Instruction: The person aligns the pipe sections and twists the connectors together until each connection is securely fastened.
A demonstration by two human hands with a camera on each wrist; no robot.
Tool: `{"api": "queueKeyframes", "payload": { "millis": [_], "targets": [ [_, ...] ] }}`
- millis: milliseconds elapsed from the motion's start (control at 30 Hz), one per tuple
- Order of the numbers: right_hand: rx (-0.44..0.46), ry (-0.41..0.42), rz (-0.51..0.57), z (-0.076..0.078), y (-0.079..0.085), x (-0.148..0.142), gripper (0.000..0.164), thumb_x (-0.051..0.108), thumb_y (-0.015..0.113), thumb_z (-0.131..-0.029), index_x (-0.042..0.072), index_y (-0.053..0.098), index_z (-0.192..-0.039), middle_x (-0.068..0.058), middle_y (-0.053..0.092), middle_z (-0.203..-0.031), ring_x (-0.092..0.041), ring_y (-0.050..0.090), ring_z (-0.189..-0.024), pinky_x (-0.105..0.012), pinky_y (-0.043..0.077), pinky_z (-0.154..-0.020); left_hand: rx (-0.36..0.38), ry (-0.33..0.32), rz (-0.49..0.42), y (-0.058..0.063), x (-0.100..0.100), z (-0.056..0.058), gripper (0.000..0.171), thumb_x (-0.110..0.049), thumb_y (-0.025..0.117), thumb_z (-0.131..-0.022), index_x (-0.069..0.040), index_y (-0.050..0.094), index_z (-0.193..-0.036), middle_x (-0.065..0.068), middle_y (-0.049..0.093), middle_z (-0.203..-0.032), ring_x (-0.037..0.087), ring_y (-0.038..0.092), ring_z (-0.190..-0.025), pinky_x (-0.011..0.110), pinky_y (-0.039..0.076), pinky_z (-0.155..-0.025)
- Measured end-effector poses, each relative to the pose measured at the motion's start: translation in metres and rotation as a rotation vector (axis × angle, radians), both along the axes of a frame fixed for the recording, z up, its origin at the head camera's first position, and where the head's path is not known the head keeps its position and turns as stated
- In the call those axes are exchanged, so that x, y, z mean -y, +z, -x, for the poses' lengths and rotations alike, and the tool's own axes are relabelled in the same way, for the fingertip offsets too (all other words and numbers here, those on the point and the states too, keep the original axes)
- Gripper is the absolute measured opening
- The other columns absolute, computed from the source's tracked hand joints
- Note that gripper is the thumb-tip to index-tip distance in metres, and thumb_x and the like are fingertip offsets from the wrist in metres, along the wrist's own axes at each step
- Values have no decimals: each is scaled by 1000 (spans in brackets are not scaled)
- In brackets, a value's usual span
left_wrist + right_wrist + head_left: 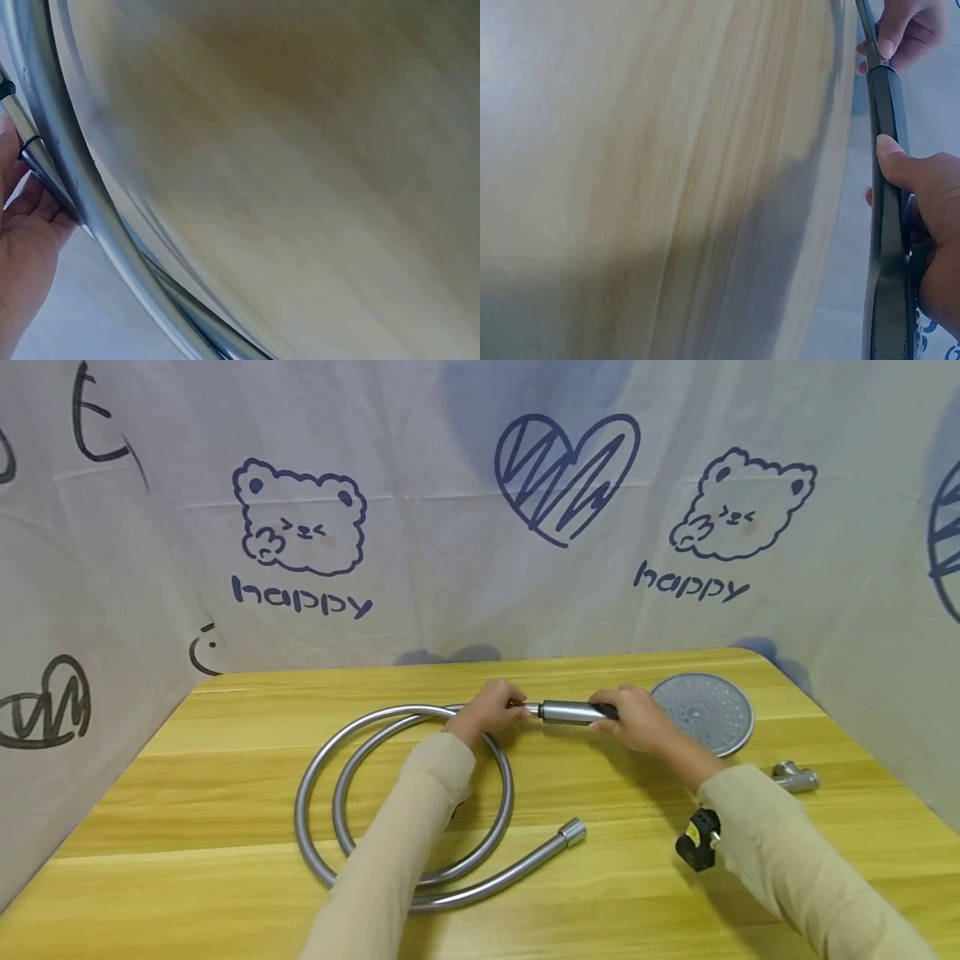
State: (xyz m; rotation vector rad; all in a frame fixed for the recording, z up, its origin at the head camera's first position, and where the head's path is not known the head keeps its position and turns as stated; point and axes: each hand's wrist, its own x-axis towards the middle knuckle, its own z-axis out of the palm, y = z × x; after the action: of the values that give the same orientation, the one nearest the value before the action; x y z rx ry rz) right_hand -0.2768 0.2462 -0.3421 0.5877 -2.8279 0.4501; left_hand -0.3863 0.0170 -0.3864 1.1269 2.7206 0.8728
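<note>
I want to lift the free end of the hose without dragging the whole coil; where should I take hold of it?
Pinch the hose just behind its metal end nut, coming from above with fingers across the tube. That end lies flat on the table, pointing right and clear of the coil, and the nut's wider collar would likely stop the fingers sliding off.

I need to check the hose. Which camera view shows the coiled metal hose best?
The head view: the whole coiled metal hose lies on the table, its end at the left hand. The left wrist view shows only close, blurred curves of it; the right wrist view, only its end.
</note>
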Motion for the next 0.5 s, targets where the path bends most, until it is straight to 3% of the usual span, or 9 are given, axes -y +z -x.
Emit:
{"api": "queueKeyframes", "payload": {
  "millis": [33, 100, 133, 167, 267, 367, 400, 500],
  "targets": [
    [0, 0, -1, 0, 0, 0, 33, 14, 71, -81, -1, 64, -109, -19, 65, -96, -27, 56, -77, -40, 46, -65, -1, 2, 22, -7, -2, 8, 32, -35, 61, -88, -5, 70, -84, 6, 66, -74, 11, 50, -64, 25, 44, -61],
    [-2, 0, -7, 1, 1, 0, 33, 14, 71, -81, 0, 64, -110, -19, 65, -96, -26, 55, -77, -40, 46, -65, -39, -19, 7, -36, -5, 38, 29, -36, 61, -88, -9, 69, -78, 1, 62, -67, 10, 46, -59, 24, 41, -56],
    [-2, 0, -10, 1, 1, 0, 34, 14, 71, -81, 0, 64, -110, -19, 65, -96, -26, 55, -77, -40, 46, -65, -46, 0, 36, -44, -7, 46, 24, -31, 61, -89, -12, 68, -78, 0, 61, -67, 11, 46, -59, 25, 42, -56],
    [-2, 1, -13, 1, 1, 0, 34, 14, 71, -81, 0, 64, -111, -19, 65, -96, -26, 55, -76, -40, 45, -65, -62, -3, 18, -65, -9, 66, 26, -40, 60, -87, -17, 69, -79, -4, 62, -69, 9, 47, -60, 24, 42, -57],
    [-8, 3, -17, 2, -1, 0, 34, 15, 71, -81, 0, 64, -111, -18, 66, -96, -25, 54, -75, -38, 45, -64, -158, 1, -34, -105, -11, 103, 23, -49, 62, -83, -26, 67, -81, -14, 61, -72, 3, 52, -63, 18, 44, -58],
    [-18, 7, -19, 2, -2, -1, 35, 15, 71, -80, 1, 64, -111, -18, 66, -96, -24, 54, -74, -37, 44, -63, -163, 25, -30, -132, -15, 131, 27, -58, 61, -78, -31, 66, -83, -17, 61, -76, 2, 55, -69, 18, 46, -62],
    [-22, 6, -19, 2, -2, -1, 35, 16, 71, -80, 1, 64, -111, -18, 66, -96, -24, 53, -74, -37, 44, -62, -171, 40, -16, -133, -16, 131, 24, -52, 64, -79, -29, 66, -84, -15, 62, -76, 3, 55, -70, 19, 47, -63],
    [-32, 7, -18, 2, -2, -2, 35, 16, 72, -79, 2, 65, -111, -17, 66, -95, -23, 53, -73, -37, 43, -62, -159, 46, -13, -155, -20, 155, 27, -54, 65, -77, -28, 67, -85, -14, 63, -78, 4, 56, -71, 20, 47, -64]
  ]
}}
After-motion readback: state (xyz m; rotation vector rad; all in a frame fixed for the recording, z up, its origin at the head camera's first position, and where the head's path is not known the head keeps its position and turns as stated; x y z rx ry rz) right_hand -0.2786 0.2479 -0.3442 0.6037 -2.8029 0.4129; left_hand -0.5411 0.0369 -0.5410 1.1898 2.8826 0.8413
